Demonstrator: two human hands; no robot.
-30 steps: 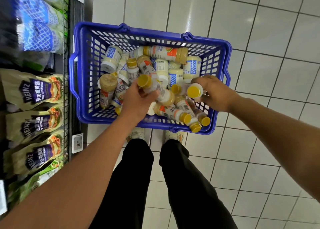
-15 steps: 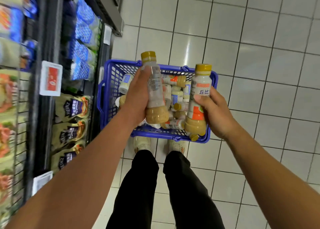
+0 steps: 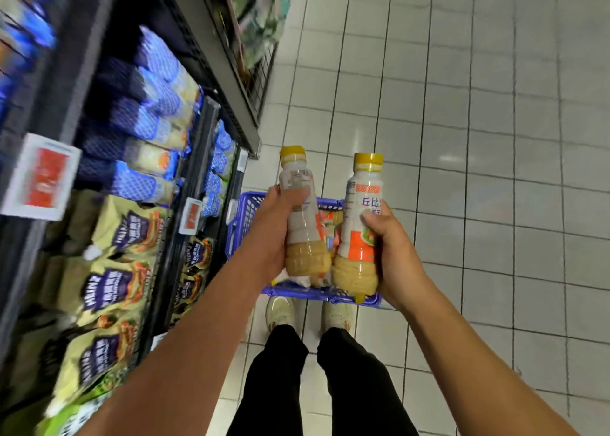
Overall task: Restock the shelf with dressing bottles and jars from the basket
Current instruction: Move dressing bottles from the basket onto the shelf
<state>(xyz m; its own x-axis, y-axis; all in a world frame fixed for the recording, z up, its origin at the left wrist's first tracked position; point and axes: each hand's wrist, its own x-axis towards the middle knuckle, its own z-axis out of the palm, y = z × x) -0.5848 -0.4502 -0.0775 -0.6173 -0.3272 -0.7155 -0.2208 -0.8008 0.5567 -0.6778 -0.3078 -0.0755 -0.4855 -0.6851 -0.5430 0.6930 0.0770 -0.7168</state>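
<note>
While clutched upright over the blue plastic mesh basket (image 3: 242, 217), one yellow-capped plastic dressing bottle (image 3: 302, 231) in curled left hand (image 3: 270, 234), second yellow-capped bottle (image 3: 359, 211) in curled right hand (image 3: 392, 257), likely light, stiff, slick: grip labelled mid-body, not cap.

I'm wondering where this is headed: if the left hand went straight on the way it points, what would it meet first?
Probably nothing: the left hand, gripping a bottle, points along the aisle above the basket, with only floor tiles ahead. The shelf lies to its left; depth is unclear.
</note>
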